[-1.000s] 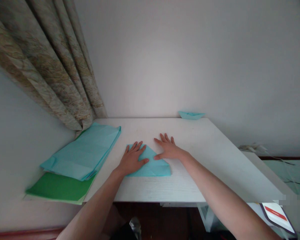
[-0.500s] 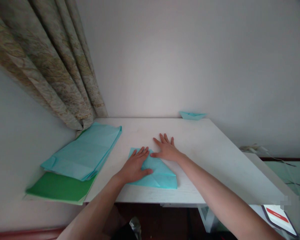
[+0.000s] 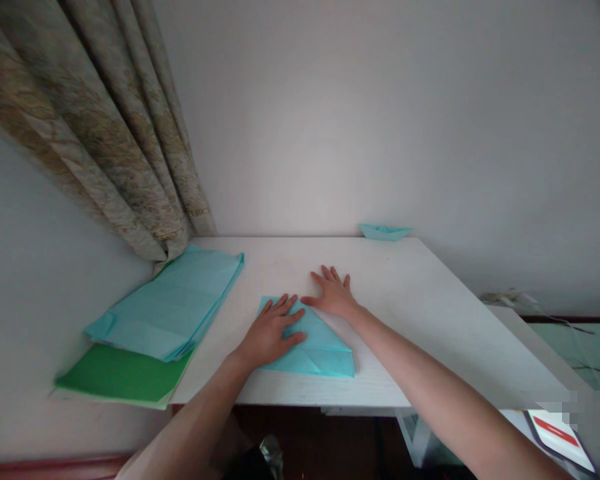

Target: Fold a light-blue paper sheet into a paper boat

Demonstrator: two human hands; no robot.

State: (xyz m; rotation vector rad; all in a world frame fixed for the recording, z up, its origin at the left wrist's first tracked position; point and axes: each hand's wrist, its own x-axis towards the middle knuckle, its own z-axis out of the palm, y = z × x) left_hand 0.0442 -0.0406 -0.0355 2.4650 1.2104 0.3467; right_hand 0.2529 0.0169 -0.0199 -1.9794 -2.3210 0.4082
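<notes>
A folded light-blue sheet of paper lies flat near the front edge of the white table, its right side slanting down to a corner. My left hand rests on it with fingers spread, hiding its left part. My right hand is at the paper's upper slanted edge, thumb by the top and the other fingers spread over the tabletop. Neither hand grips anything.
A stack of light-blue paper lies on green sheets at the left. A folded paper boat stands at the table's back edge by the wall. A curtain hangs at the left; a phone-like device lies lower right.
My right hand has shifted slightly up, its thumb now closer to the paper's top. My left index finger has spread away from the other fingers. The paper has stayed in place.
</notes>
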